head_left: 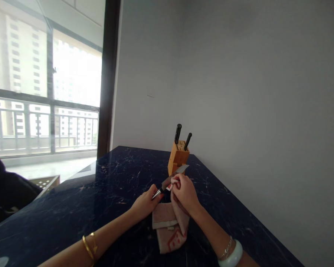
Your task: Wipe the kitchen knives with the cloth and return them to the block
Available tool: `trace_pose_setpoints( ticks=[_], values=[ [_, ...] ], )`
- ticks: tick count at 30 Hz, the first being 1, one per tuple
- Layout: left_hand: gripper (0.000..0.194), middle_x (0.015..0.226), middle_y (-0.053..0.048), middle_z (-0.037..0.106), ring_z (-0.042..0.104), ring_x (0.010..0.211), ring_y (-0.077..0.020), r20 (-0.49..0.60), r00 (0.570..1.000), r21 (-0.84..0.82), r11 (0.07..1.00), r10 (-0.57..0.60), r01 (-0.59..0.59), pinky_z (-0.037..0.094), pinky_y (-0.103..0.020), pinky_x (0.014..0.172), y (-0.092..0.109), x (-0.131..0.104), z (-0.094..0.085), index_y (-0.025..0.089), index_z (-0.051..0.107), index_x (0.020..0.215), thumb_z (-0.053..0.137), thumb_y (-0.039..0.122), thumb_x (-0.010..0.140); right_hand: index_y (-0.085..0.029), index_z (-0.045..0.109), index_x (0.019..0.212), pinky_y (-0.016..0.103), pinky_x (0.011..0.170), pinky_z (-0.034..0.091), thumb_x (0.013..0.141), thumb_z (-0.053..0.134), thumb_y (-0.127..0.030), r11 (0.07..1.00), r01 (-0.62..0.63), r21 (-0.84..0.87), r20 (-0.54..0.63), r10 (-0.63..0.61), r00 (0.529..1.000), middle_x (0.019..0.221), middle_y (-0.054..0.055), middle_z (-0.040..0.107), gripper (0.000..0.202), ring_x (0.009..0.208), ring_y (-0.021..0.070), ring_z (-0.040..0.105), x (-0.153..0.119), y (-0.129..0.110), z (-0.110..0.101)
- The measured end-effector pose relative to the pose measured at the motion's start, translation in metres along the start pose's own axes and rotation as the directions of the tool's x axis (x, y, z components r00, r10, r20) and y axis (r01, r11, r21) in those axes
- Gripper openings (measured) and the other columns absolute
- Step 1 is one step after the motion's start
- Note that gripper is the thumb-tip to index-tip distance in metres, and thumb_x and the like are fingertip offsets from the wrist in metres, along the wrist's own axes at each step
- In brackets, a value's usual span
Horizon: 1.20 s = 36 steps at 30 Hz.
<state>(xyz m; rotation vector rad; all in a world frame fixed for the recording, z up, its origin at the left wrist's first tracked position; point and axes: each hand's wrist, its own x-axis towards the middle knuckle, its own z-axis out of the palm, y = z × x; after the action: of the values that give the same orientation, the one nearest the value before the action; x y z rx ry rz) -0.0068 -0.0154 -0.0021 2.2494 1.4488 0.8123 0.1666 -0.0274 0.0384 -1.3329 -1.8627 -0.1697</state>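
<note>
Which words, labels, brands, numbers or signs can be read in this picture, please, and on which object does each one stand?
No text can be read for certain.
Black fabric item at the left edge: white marks, too blurred to read.
Cloth: what looks like a small pale tag, too small to read; its red marks form no readable word.
Knife: no lettering can be made out.

The knife block is on the table at twelve o'clock. From it, the knife and towel are at six o'clock, the window at ten.
</note>
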Motion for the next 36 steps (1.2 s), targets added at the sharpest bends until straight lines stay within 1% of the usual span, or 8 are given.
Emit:
trace_pose_setpoints(
  ticks=[2,6,8,15,21,28,33,36],
  values=[
    [0.016,0.074,0.003,0.062,0.059,0.068,-0.0138,0.016,1.000,0.013,1.000,0.011,-0.011,0.034,-0.020,0.057,0.002,-0.001,-0.002,0.024,0.045,0.085,0.037,0.038,0.086,-0.020,0.052,0.077,0.027,0.072,0.036,0.069,0.046,-0.012,0.999,-0.008,0.033,0.000,0.008,1.000,0.079,0.001,0.056,0.013,0.078,0.0159,0.050,-0.001,0.000,0.001],
    [0.021,0.077,-0.001,0.065,0.061,0.072,-0.0158,0.049,0.998,0.049,0.998,0.027,-0.029,0.035,-0.021,0.059,0.006,-0.002,-0.005,0.023,0.051,0.082,0.036,0.037,0.086,-0.021,0.052,0.078,0.026,0.075,0.036,0.068,0.047,-0.011,0.994,0.070,0.083,0.100,-0.078,0.992,0.083,0.001,0.056,0.016,0.083,0.0155,0.050,-0.008,-0.008,0.007],
    [0.023,0.078,-0.001,0.065,0.062,0.073,-0.0169,0.056,0.998,0.068,0.997,0.029,-0.033,0.035,-0.021,0.059,0.006,-0.002,-0.005,0.022,0.052,0.080,0.037,0.038,0.086,-0.022,0.052,0.077,0.025,0.074,0.036,0.068,0.047,-0.010,0.993,0.063,0.097,0.125,-0.075,0.989,0.083,0.000,0.056,0.016,0.083,0.0152,0.050,-0.009,-0.007,0.008],
    [0.022,0.076,-0.001,0.066,0.063,0.071,-0.0176,0.058,0.998,0.099,0.994,0.037,-0.042,0.033,-0.022,0.056,0.004,-0.003,-0.003,0.024,0.051,0.085,0.035,0.038,0.086,-0.020,0.050,0.074,0.025,0.072,0.037,0.068,0.041,-0.006,0.992,-0.034,0.121,0.081,0.024,0.996,0.079,0.001,0.054,0.018,0.079,0.0139,0.050,0.000,0.009,0.005],
    [0.022,0.079,-0.002,0.066,0.063,0.075,-0.0180,0.059,0.997,0.105,0.993,0.053,-0.059,0.034,-0.022,0.059,0.004,-0.002,-0.003,0.023,0.051,0.083,0.035,0.038,0.086,-0.022,0.055,0.079,0.024,0.076,0.036,0.071,0.045,-0.008,0.988,0.053,0.147,0.160,-0.076,0.984,0.085,0.000,0.057,0.019,0.087,0.0144,0.051,-0.008,-0.006,0.007],
    [0.022,0.076,-0.002,0.066,0.063,0.070,-0.0176,0.063,0.997,0.111,0.992,0.046,-0.053,0.033,-0.022,0.055,0.002,-0.001,0.000,0.023,0.051,0.083,0.035,0.038,0.086,-0.020,0.053,0.075,0.026,0.074,0.037,0.073,0.041,-0.008,0.989,-0.026,0.148,0.110,0.009,0.994,0.080,0.002,0.056,0.017,0.081,0.0150,0.051,0.001,0.008,0.002],
    [0.021,0.079,-0.002,0.066,0.063,0.076,-0.0181,0.065,0.996,0.111,0.992,0.055,-0.062,0.034,-0.022,0.058,0.003,-0.002,-0.002,0.023,0.050,0.082,0.035,0.038,0.086,-0.022,0.055,0.080,0.025,0.076,0.036,0.070,0.046,-0.009,0.990,0.051,0.131,0.182,-0.075,0.980,0.085,0.001,0.057,0.018,0.087,0.0151,0.051,-0.008,-0.008,0.006],
    [0.021,0.079,-0.002,0.066,0.063,0.075,-0.0181,0.067,0.996,0.111,0.992,0.054,-0.061,0.034,-0.022,0.058,0.003,-0.002,-0.001,0.023,0.050,0.083,0.035,0.038,0.086,-0.022,0.053,0.078,0.024,0.075,0.036,0.069,0.046,-0.009,0.995,0.027,0.095,0.163,-0.042,0.986,0.084,0.001,0.057,0.017,0.085,0.0148,0.051,-0.008,-0.008,0.007]
  ],
)
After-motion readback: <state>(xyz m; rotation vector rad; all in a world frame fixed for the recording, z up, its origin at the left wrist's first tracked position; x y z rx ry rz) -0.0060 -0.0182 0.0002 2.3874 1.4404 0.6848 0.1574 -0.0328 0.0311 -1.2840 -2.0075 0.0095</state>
